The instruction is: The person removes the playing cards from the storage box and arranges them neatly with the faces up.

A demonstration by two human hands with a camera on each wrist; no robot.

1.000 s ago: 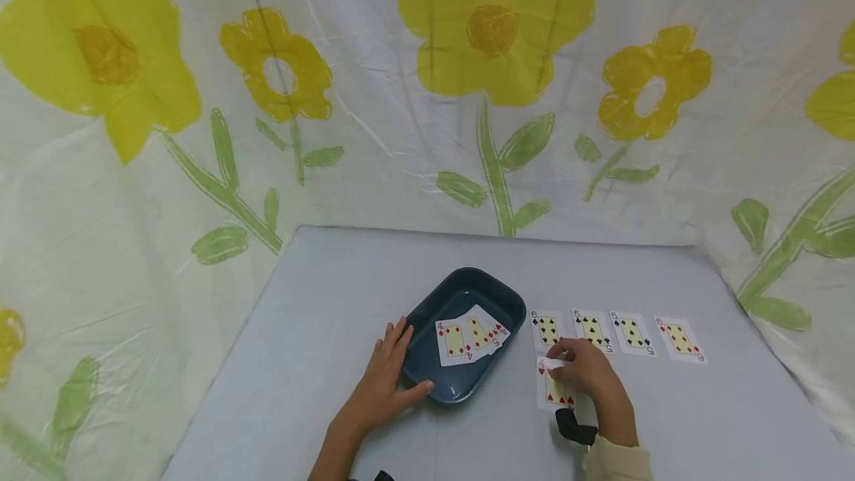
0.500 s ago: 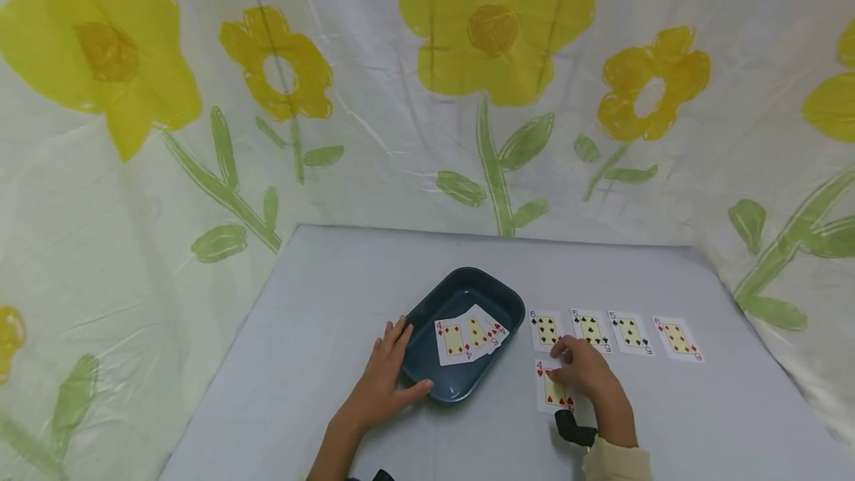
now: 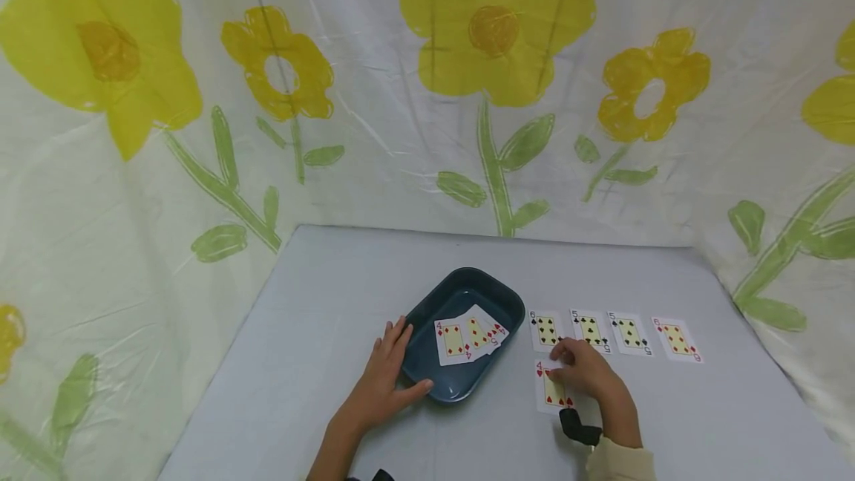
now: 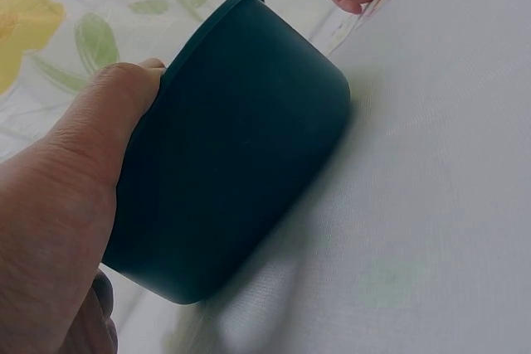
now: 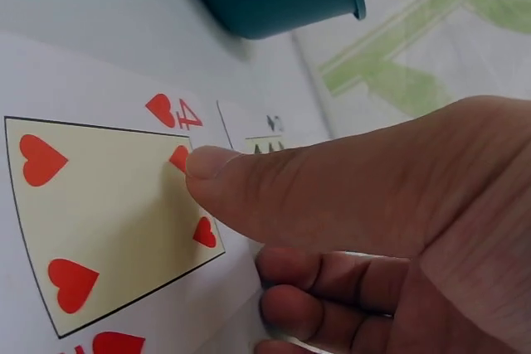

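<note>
My left hand [image 3: 381, 384] holds the near left corner of a dark teal tray [image 3: 418, 381]; its fingers lie along one side, and the thumb is on the rim in the left wrist view. Overlapping red playing cards, with a four of diamonds [image 3: 454, 340] in front, lie inside the tray. Right of it, my right hand [image 3: 588, 370] pinches the top end of a four of hearts [image 5: 108, 213]. The thumb lies on the card's face, and the other fingers are curled at its edge, partly hidden behind thumb and card.
Just beyond the right hand runs a row of face-up cards: a six of spades [image 3: 544, 330], a five of clubs [image 3: 591, 329], a five of spades [image 3: 630, 333] and a six of diamonds [image 3: 677, 339]. A flower-printed curtain [image 3: 374, 169] hangs behind the pale table [image 3: 320, 280].
</note>
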